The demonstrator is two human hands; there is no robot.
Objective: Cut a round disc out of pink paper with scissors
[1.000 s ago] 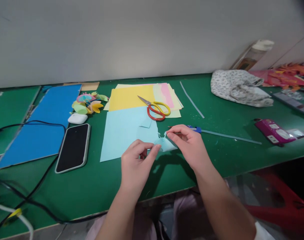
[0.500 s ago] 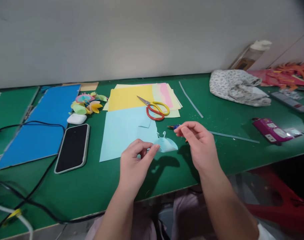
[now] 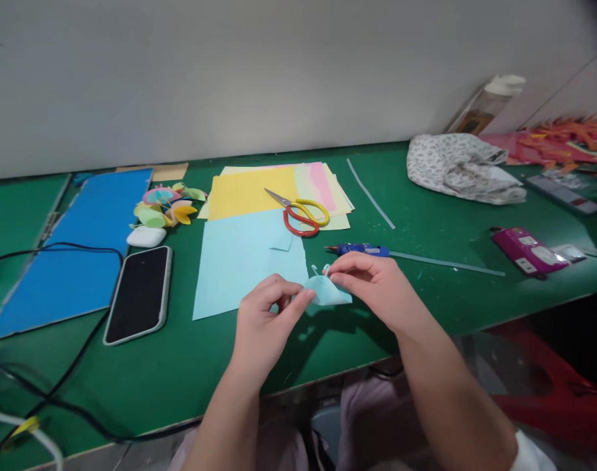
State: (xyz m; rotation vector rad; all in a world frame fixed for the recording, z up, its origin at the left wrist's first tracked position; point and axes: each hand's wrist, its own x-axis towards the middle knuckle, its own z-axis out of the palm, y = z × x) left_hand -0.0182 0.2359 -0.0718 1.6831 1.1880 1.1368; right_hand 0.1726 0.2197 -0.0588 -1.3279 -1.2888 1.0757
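A small light blue paper cutout (image 3: 328, 292), folded and with two thin curled strips standing at its top, is held above the green table. My left hand (image 3: 273, 307) pinches its left side between thumb and forefinger. The fingertips of my right hand (image 3: 367, 281) close at one curled strip on the upper right. Just beyond the right hand lies a blue glue gun (image 3: 350, 249), with a long translucent glue stick (image 3: 446, 263) reaching out behind it. Red-and-yellow-handled scissors (image 3: 301, 219) rest on the paper sheets. A light blue sheet (image 3: 244, 261) lies left of the cutout.
Yellow sheets (image 3: 249, 190) and a loose glue stick (image 3: 372, 194) lie farther back. On the left are a phone (image 3: 139, 294), a white earbud case (image 3: 146, 236), paper flowers (image 3: 165, 206) and black cables (image 3: 77, 409). A purple power strip (image 3: 527, 250) and patterned cloth (image 3: 460, 167) lie right.
My right hand has moved left and down to the cutout, and its fingers now touch a curled strip. The glue gun has come into fuller view. My left hand keeps its pinch.
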